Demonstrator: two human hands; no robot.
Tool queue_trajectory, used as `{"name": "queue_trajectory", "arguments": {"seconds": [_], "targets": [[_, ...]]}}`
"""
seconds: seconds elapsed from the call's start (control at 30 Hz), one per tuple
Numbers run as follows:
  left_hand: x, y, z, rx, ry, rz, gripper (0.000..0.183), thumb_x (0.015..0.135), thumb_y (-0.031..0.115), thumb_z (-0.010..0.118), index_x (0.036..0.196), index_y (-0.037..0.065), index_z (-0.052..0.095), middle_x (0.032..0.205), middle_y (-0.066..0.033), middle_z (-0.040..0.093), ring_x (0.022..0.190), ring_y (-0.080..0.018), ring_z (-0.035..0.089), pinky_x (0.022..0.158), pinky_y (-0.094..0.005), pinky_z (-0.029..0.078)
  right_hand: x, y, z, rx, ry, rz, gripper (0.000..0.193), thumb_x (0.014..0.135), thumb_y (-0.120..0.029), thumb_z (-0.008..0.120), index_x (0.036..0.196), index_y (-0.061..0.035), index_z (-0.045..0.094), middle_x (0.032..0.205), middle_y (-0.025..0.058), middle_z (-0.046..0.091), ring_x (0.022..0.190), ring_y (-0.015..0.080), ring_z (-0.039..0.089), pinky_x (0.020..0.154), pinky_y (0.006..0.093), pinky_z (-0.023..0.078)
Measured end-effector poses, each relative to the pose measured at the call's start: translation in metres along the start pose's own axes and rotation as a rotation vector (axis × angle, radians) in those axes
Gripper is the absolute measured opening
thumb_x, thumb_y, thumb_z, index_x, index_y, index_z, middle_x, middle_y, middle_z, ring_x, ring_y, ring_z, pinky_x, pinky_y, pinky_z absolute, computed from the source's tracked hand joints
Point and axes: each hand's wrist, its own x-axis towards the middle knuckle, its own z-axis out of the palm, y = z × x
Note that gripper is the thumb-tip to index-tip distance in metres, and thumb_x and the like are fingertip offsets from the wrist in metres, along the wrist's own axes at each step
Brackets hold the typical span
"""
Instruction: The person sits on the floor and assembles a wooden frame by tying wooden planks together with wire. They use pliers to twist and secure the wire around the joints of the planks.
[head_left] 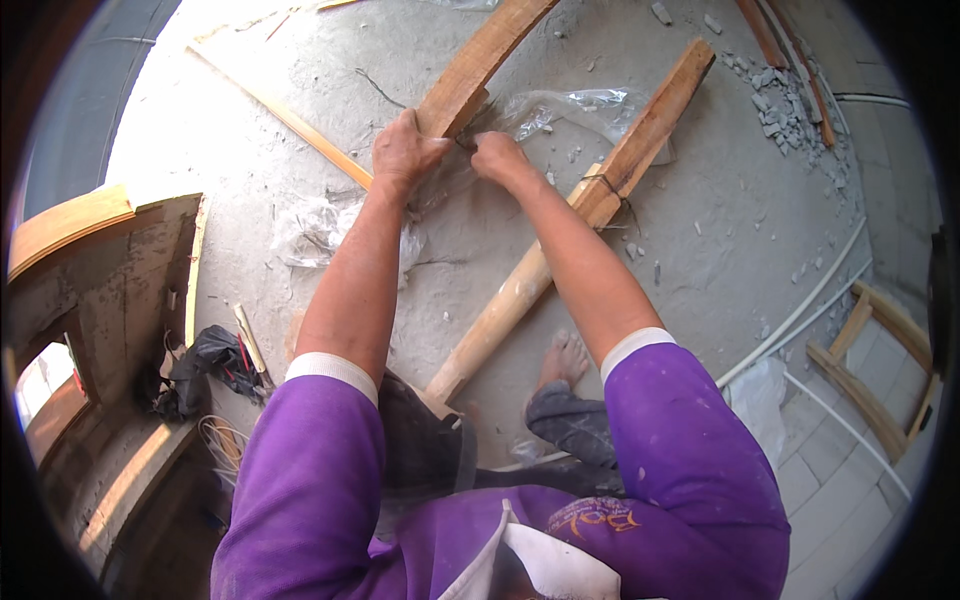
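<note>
We crouch over a grey concrete floor (720, 260) that fills most of the frame. A battered wooden panel structure (130, 260) stands along the left edge. From the lower centre toward the upper right runs a round wooden pole (500, 310), its far end overlapping a squared timber (660, 125), and dark wire binds the two at the overlap. Next in size is the timber beam (480, 65) we are handling, at upper centre, slanting up and out of the top edge. A small wooden frame (858, 400) sits at the right edge. A thin wooden slat (290, 120) lies at upper left, a clear plastic sheet (570, 110) is spread between beam and squared timber, and a black plastic bag (215, 365) is crumpled at lower left.

Our left hand (408, 155) grips the beam's near end. Our right hand (500, 160) is closed just beside that end, and a short stretch of thin dark wire (461, 145) reaches its curled fingers. Broken rubble (785, 120) is scattered at upper right.
</note>
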Motion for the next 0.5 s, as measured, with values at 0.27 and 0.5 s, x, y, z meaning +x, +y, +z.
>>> {"name": "queue_trajectory", "arguments": {"seconds": [0.27,0.5], "targets": [[0.007,-0.01,0.01,-0.151,0.076,-0.224,0.064,0.096,0.06,0.039,0.095,0.005,0.072,0.096,-0.0231,0.069,0.098,-0.0416,0.065,0.089,-0.0467,0.049,0.013,0.0,0.006,0.43,-0.065,0.331,0.022,0.079,-0.007,0.059,0.093,0.0079,0.068,0.088,0.0251,0.068,0.07,0.0335,0.069,0.066,0.0422,0.054],[0.009,-0.001,0.018,0.011,0.1,-0.219,0.06,0.1,0.053,0.032,0.103,0.007,0.07,0.096,-0.0259,0.069,0.098,-0.0418,0.065,0.089,-0.0488,0.048,0.019,0.003,0.009,0.78,-0.086,0.515,0.016,0.082,0.001,0.059,0.096,0.0078,0.064,0.081,0.0155,0.067,0.057,0.0229,0.059,0.048,0.0363,0.044]]}}
